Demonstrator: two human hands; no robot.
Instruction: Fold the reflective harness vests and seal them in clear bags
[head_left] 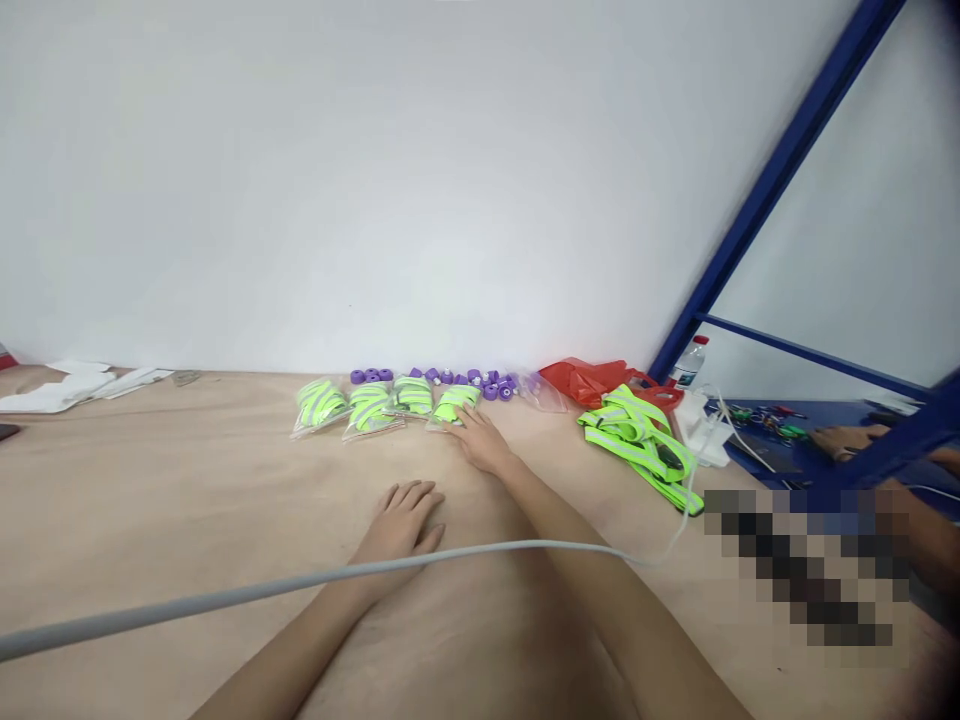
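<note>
right hand (482,446) on rightmost bagged strap (455,399) | left hand (403,520) on table (187,500) | purple rolls (371,376) behind | loose strap (626,436) at right

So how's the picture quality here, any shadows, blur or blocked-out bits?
Head view: bright, even light on the wall; soft shadow just left of the right forearm; darkened corners at right; a pixelated patch at lower right.

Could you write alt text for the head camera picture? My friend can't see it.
A person's right hand touches the rightmost of four clear bags of neon straps, while the left hand lies on a tan surface. Purple pieces lie near the white wall; a loose neon bundle and red plastic bag are to the right.
</note>
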